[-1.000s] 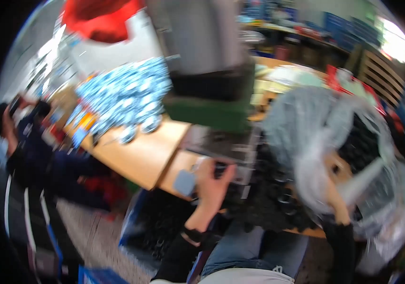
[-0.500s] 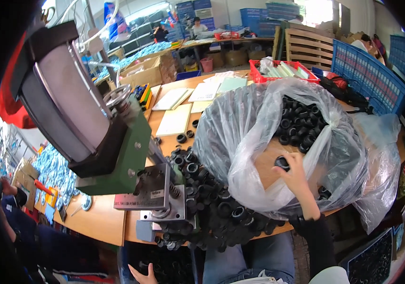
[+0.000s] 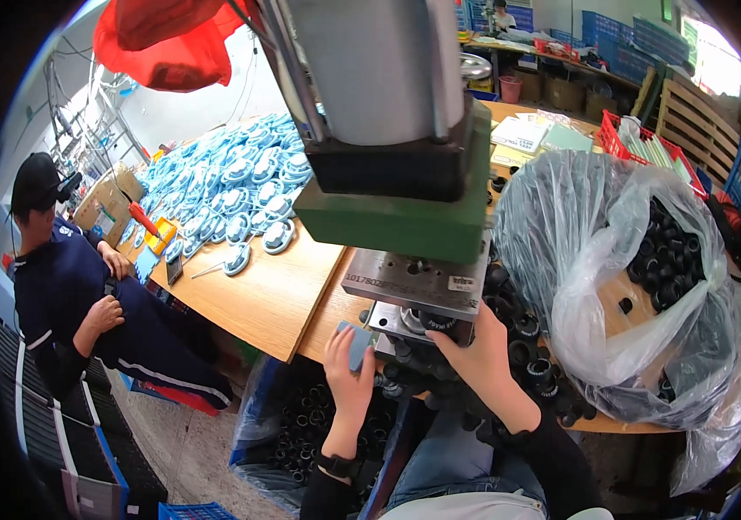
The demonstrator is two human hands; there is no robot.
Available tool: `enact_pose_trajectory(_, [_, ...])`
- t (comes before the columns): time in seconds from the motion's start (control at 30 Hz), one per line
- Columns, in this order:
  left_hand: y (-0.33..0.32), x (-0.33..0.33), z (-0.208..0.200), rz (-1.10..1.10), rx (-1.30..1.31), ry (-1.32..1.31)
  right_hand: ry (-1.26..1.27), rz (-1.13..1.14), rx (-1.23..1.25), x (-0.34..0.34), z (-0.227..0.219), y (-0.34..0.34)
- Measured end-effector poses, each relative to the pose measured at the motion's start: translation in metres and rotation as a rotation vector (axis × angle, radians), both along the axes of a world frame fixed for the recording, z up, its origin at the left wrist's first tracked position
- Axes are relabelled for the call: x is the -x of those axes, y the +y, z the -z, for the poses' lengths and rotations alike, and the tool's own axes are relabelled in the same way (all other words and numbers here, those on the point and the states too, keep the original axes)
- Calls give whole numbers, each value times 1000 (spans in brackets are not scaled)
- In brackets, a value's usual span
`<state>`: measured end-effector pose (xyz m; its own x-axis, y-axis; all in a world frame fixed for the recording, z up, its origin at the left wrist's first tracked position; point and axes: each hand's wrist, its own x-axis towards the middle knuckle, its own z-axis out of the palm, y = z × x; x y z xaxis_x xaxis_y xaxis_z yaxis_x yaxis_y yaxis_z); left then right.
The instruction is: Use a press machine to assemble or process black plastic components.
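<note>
A bench press (image 3: 392,217) with a green body stands before me. In its lower metal die (image 3: 401,321) sits a round black plastic cap (image 3: 437,321), under the upper steel block (image 3: 414,282). My right hand (image 3: 483,360) reaches in from the right, thumb against the cap's edge; its other fingers are partly hidden behind the press. My left hand (image 3: 349,381) is raised at the table's front edge, fingers and thumb stretched apart around a small blue-grey block (image 3: 356,343) beside the press base. Whether the fingertips press on the block, I cannot tell.
Loose black caps (image 3: 522,347) crowd the right of the press. A clear plastic bag (image 3: 578,286) holds more. Below my left hand stands a blue-lined bin (image 3: 301,433) of black rings. Light-blue parts (image 3: 240,186) cover the left table, where a co-worker (image 3: 84,286) sits.
My right hand has left the bag and brought a black cap to the press die. My left hand has risen from over the bin to the blue-grey block. The view has turned left.
</note>
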<state>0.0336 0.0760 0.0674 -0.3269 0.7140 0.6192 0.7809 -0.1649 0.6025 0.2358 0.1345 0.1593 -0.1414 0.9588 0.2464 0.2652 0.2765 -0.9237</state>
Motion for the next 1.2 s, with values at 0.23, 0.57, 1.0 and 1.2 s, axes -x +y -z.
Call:
enact_pose_trajectory(0.23, [16, 23, 26, 26, 114, 48, -81, 48, -259, 30, 11, 4])
enact_pose_trajectory(0.57, [33, 45, 53, 59, 214, 217, -81, 87, -301, -8, 4, -13])
enact_pose_trajectory(1.0, [40, 44, 85, -106, 279, 173, -897, 696, -412, -384, 53, 53])
enact_pose_trajectory(1.2, [55, 71, 115, -154, 164, 269, -1671, 598, 415, -485, 53, 52])
